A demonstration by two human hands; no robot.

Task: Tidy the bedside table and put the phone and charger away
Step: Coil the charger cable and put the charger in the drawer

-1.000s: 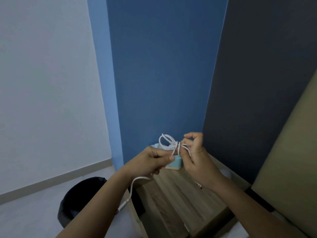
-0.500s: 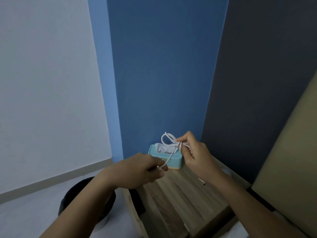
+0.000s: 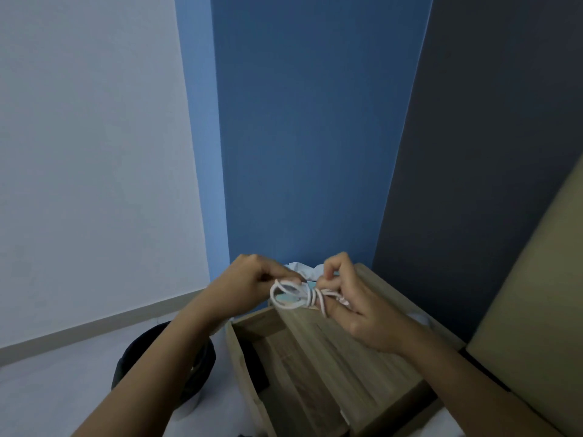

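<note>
A white charger cable (image 3: 291,294) is bundled into loops with a wrap around its middle, held above the back of the wooden bedside table (image 3: 340,351). My left hand (image 3: 249,285) pinches the loops at the bundle's left end. My right hand (image 3: 353,307) grips the right end, fingers curled around it. A dark flat object (image 3: 257,367), possibly the phone, lies in the open drawer (image 3: 249,389) at the table's left side. A teal tissue box (image 3: 307,274) sits mostly hidden behind my hands.
A black waste bin (image 3: 167,370) stands on the pale floor left of the table. Blue and dark grey walls (image 3: 315,137) close in behind. A tan bed headboard (image 3: 536,326) rises at the right, and a small white object (image 3: 418,318) lies on the table's right edge.
My left hand rose from pulling the cable's loose end and came back to the bundle. The hanging tail is gone, wrapped into the coil. The camera tilted down, showing the open drawer.
</note>
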